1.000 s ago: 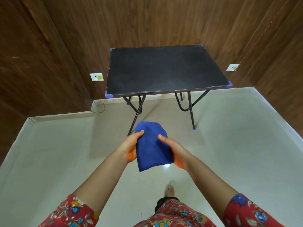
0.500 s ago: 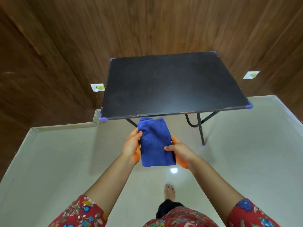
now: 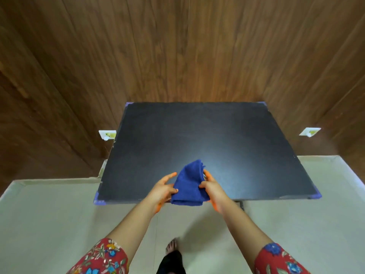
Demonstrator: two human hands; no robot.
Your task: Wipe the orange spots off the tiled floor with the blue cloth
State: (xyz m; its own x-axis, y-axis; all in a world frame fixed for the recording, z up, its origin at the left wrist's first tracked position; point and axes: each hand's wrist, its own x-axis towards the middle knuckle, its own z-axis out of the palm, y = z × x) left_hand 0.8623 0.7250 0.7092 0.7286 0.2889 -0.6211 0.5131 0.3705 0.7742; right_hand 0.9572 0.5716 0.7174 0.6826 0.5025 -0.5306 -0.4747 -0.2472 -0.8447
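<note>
Grip of left hand [image 3: 162, 189] and right hand [image 3: 213, 187] pinched on opposite sides of blue cloth [image 3: 189, 184] above black table [image 3: 197, 135].

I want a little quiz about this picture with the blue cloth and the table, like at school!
1. True or false: the blue cloth is folded.
2. What colour is the table top? A white, B black, C red.
3. Fill in: the left hand and the right hand both ___ the cloth.
Key: 1 true; 2 B; 3 hold.
</note>
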